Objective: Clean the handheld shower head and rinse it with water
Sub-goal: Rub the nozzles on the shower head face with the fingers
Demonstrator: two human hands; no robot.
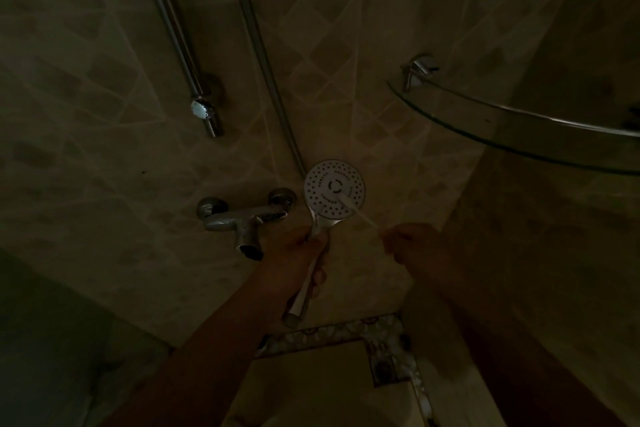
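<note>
The room is dim. A white round handheld shower head faces me, its nozzle plate dotted with holes. My left hand is wrapped around its handle just below the head. My right hand holds a thin pale brush, likely a toothbrush, by its handle. The brush tip rests on the lower right of the nozzle plate. A metal hose runs up the wall from behind the head.
A chrome mixer tap juts from the tiled wall left of my left hand. A chrome rail ends in a bracket above it. A glass corner shelf sticks out at upper right. A floor drain lies below.
</note>
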